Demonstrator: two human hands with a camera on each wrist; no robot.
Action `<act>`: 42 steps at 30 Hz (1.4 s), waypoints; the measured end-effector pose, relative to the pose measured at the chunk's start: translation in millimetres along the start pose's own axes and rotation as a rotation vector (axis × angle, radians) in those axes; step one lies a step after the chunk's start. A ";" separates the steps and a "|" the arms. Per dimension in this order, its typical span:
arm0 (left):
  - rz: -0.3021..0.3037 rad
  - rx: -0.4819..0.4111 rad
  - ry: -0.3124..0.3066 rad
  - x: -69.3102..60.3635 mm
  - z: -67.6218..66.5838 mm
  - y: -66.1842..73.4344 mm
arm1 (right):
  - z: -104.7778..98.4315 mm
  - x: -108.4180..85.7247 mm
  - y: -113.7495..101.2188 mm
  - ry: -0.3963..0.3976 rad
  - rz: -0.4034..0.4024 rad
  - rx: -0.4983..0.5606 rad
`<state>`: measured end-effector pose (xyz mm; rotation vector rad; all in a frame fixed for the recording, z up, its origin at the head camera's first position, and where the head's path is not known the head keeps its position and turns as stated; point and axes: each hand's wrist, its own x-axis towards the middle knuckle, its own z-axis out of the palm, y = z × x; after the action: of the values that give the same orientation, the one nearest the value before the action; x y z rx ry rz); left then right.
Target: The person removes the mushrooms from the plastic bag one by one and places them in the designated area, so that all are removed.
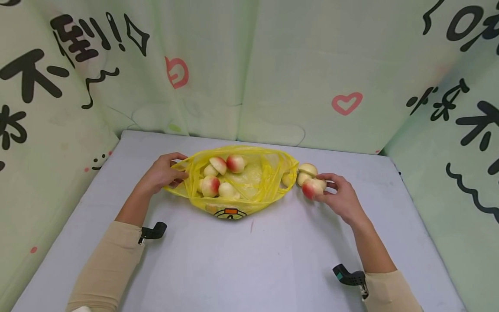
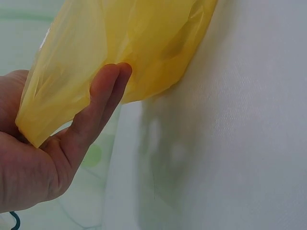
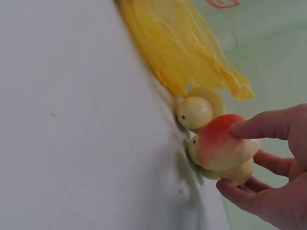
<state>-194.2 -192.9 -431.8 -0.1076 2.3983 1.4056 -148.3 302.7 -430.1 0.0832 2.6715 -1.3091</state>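
A thin yellow plastic bag (image 1: 249, 201) lies spread with its mouth open upward, and several pale mushrooms, some with red-blushed caps (image 1: 235, 163), are inside. My left hand (image 1: 165, 172) holds the bag's left edge; in the left wrist view the yellow film passes between thumb and fingers (image 2: 103, 93). Just beyond the bag's right end, my right hand (image 1: 338, 195) grips a red-capped mushroom (image 3: 225, 143) between thumb and fingertips. Beside it, a pale mushroom (image 3: 194, 113) sits against the bag's edge. Overlap hides how many pale pieces are near the right fingers.
A white-covered table (image 1: 249, 264) supports everything. Pale green curtains (image 1: 288, 78) with black lettering and red drawings enclose the back and both sides. Black camera mounts (image 1: 153, 231) are strapped at both wrists, over beige sleeves.
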 end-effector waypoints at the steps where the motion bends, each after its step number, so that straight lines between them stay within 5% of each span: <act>1: 0.000 -0.002 0.000 -0.3 0.0 0.2 | -0.3 0.8 1.0 -0.005 0.007 -0.009; 17: -0.006 -0.010 0.001 -0.7 1.1 0.1 | -4.0 9.6 10.8 -0.086 0.046 -0.025; 42: -0.006 -0.010 0.004 1.8 1.0 -1.4 | -6.1 13.0 14.3 -0.051 0.020 0.010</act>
<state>-195.2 -192.6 -434.1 -0.1201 2.3924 1.4156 -160.1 316.1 -439.8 0.0772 2.6152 -1.3012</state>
